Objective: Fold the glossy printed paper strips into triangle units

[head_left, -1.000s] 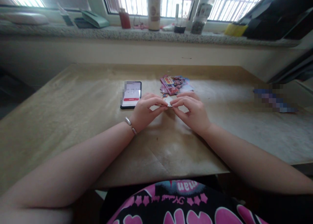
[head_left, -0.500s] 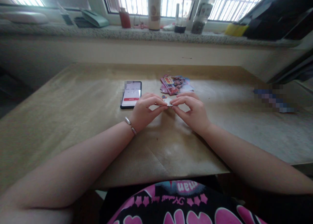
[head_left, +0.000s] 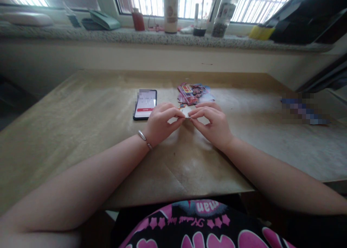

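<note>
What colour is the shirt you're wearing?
The black printed shirt has pink shapes on it, and shows best in the head view.

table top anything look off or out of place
The printed cards lie in a loose, uneven heap rather than a neat stack, and the brown paper sheet on the table is creased near its front edge.

Barred window (head_left: pixel 260 6) at 12 o'clock admits daylight; granite sill (head_left: pixel 151 38) spans below, above beige wall (head_left: pixel 108 56).

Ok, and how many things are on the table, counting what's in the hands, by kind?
Smartphone: 1
Pile of printed paper pieces: 1
Small held paper piece: 1
Blurred blue item: 1
Total: 4
</note>
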### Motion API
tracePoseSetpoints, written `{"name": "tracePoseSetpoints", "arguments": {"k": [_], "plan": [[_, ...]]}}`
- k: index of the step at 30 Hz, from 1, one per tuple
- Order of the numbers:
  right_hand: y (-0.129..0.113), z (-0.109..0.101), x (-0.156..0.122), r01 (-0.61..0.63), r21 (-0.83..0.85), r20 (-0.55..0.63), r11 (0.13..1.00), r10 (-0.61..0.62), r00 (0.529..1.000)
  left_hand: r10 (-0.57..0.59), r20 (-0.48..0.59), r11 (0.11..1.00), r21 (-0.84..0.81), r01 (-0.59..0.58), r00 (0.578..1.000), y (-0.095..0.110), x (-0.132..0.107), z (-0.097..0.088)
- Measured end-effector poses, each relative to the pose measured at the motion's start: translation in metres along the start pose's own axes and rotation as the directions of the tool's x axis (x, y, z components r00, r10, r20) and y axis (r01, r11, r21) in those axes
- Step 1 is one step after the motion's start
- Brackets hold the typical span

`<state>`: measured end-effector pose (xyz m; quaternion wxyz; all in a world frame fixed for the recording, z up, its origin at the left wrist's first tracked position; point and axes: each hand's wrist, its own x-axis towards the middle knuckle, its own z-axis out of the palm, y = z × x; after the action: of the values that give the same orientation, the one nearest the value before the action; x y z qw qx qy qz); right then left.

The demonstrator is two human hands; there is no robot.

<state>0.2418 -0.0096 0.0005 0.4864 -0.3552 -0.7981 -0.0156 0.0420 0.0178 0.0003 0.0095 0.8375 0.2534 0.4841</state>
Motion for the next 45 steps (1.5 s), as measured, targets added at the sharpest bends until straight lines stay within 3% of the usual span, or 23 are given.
{"name": "tracePoseSetpoints", "arguments": {"k": [4,8,15,24,30,35,45], "plan": [[-0.0008,-0.0002,-0.0001,0.005,-0.013,0.016,1.000,-0.005,1.000,0.035,0.038,0.989,0.145,-0.040,0.999,-0.0013,-0.0001,0.0000],[-0.0001,0.0003,-0.0002,-0.029,0.002,0.002,1.000,0.029,1.000,0.014,0.024,0.993,0.118,-0.016,1.000,-0.0022,-0.0001,-0.0008],[-0.0003,-0.0009,0.0010,0.001,0.004,0.006,1.000,-0.001,1.000,0.084,-0.011,0.989,0.119,-0.083,0.996,-0.0028,-0.0004,0.0009],[-0.0025,-0.0018,0.0024,0.094,-0.019,-0.001,0.995,-0.094,0.996,0.093,0.089,0.976,0.188,-0.108,0.992,-0.0004,0.0003,-0.0016],[-0.0016,-0.0007,0.0030,0.035,0.018,-0.010,0.999,-0.035,0.999,0.065,0.028,0.989,0.134,-0.069,0.997,-0.0038,-0.0009,-0.0015],[-0.0029,-0.0012,0.0036,0.038,0.017,0.010,0.999,-0.039,0.999,0.056,0.060,0.981,0.185,-0.066,0.997,-0.0026,0.0000,-0.0013],[-0.0058,0.0013,0.0037,0.076,-0.035,0.035,0.997,-0.075,0.997,0.149,0.075,0.957,0.242,-0.163,0.986,0.0005,0.0007,0.0003]]}}
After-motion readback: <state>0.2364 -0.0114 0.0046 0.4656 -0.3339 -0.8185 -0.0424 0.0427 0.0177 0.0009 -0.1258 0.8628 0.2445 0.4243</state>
